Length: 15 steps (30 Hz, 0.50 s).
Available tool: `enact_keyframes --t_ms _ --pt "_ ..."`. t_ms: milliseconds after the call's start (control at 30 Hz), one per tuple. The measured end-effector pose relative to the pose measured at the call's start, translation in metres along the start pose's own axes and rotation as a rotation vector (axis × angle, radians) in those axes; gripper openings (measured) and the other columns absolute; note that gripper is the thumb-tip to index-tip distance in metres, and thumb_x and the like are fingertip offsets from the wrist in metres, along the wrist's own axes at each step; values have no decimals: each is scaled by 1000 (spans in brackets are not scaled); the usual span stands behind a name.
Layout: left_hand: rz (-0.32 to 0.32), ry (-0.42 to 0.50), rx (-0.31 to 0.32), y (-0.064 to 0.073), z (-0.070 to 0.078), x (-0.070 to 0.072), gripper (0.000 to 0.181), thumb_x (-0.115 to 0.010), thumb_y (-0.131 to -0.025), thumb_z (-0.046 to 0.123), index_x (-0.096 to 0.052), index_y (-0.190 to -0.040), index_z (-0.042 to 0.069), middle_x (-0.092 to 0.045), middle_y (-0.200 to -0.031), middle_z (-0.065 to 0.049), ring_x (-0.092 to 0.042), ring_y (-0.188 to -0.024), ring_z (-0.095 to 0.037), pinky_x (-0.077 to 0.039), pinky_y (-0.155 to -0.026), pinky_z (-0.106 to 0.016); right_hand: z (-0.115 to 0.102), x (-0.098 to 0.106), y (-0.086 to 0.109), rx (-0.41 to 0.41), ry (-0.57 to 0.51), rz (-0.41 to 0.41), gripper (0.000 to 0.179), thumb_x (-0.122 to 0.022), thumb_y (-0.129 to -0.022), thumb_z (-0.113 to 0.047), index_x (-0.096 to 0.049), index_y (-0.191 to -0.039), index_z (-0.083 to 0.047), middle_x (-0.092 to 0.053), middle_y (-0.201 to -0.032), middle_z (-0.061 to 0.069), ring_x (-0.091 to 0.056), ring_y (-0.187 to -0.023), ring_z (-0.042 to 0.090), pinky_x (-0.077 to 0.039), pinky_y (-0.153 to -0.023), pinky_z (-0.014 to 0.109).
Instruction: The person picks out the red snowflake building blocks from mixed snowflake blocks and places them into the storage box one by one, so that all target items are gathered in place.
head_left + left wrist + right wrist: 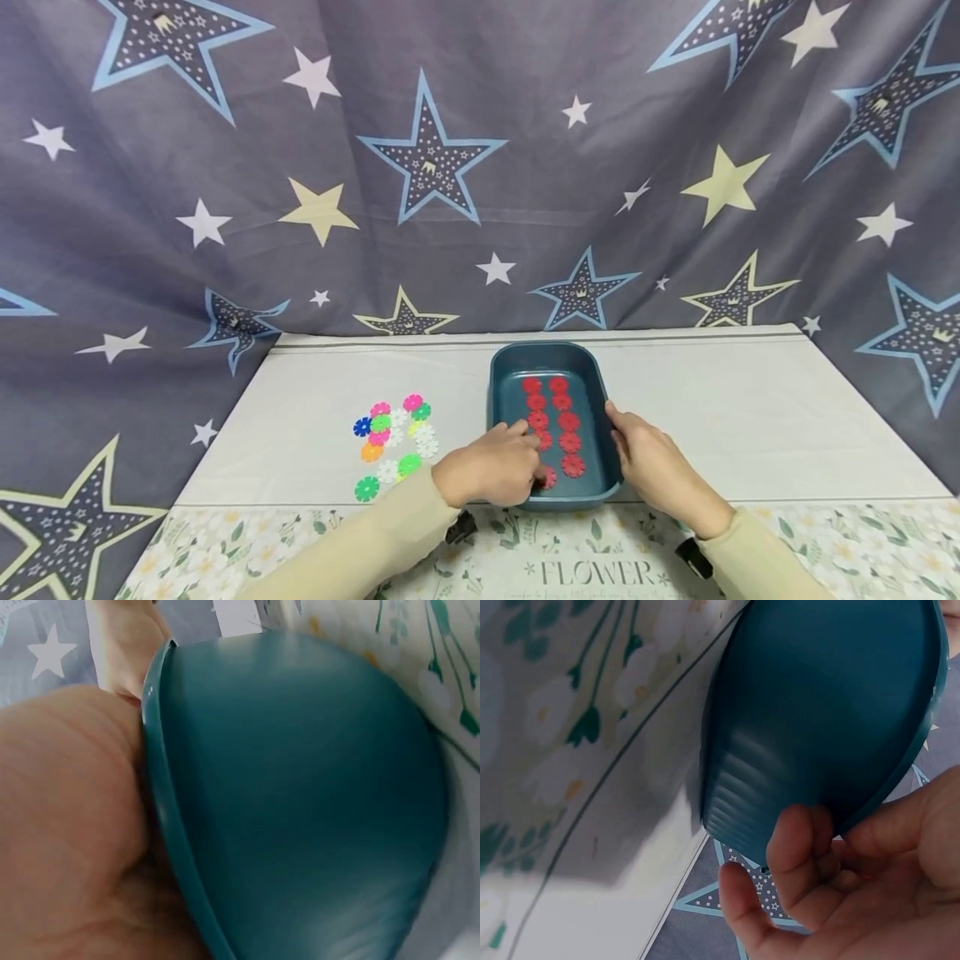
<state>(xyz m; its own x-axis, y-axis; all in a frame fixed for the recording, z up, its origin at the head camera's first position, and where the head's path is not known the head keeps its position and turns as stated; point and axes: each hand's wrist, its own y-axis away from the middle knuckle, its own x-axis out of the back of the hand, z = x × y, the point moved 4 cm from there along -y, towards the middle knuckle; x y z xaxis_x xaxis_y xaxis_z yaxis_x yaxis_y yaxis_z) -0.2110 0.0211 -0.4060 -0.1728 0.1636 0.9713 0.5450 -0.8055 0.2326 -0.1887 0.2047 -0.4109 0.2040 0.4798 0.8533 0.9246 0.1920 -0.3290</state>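
A deep teal rectangular tray (512,367) stands on the table with two columns of red flower-shaped plastic discs (568,422) on its floor. My left hand (495,467) reaches over the tray's left rim and pinches a red flower-shaped disc (548,477) at the near end of the left column. Its fingers partly cover that column. On the other side, my right hand (651,454) grips the tray's right rim, thumb on top and fingers beneath it. In the right wrist view, the right-hand fingers (795,855) curl against the tray's outer wall (780,750).
Left of the tray lies a loose group of flower discs in white, green (367,488), pink (412,403), blue (362,427) and orange (371,452). A flowered cloth (247,542) covers the near table edge. Behind the table hangs a grey star-patterned curtain (525,208).
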Motion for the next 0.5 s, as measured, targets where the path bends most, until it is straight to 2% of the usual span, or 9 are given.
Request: enact_keyframes --t_ms 33,100,200,300,400,500 --pt "-9 -21 19 0 0 -1 28 -50 -93 13 -74 -87 25 -55 -96 8 -32 -81 -14 -28 -68 -29 -1 0 0 2 -2 -2 38 -55 -91 2 -51 -128 12 -62 -106 20 -61 -98 32 -51 -74 42" --pt "-13 -63 55 0 0 -1 27 -49 -94 16 -74 -94 27 -52 -91 8 -32 -81 -14 -30 -68 -29 -2 0 -1 9 -4 -3 38 -55 -91 2 -51 -128 12 -62 -107 20 -61 -99 32 -51 -75 42" --pt "-26 -60 95 -1 -1 -3 27 -50 -92 16 -74 -96 27 -54 -96 7 -32 -84 -14 -31 -71 -30 -4 -3 -1 14 -10 -12 39 -55 -91 2 -51 -129 11 -62 -107 20 -61 -99 32 -51 -74 41" --pt "-17 -57 100 -2 -3 -4 27 -49 -94 17 -74 -103 26 -55 -103 6 -32 -86 -14 -30 -75 -32 -4 -3 -2 16 -12 -13 39 -55 -91 2 -51 -129 11 -62 -109 21 -61 -100 33 -51 -75 42" --pt "70 -50 79 0 -8 1 28 -46 -97 21 -72 -107 23 -55 -105 5 -34 -89 -15 -29 -77 -33 -3 0 -3 19 -7 -15 38 -56 -91 1 -52 -128 11 -62 -109 20 -61 -98 32 -51 -75 42" --pt "206 -7 87 10 -16 14 36 -40 -100 31 -62 -126 19 -53 -124 0 -40 -107 -20 -30 -88 -38 -1 7 -5 15 7 -32 39 -57 -92 -3 -52 -128 9 -60 -99 15 -59 -85 27 -48 -69 39"
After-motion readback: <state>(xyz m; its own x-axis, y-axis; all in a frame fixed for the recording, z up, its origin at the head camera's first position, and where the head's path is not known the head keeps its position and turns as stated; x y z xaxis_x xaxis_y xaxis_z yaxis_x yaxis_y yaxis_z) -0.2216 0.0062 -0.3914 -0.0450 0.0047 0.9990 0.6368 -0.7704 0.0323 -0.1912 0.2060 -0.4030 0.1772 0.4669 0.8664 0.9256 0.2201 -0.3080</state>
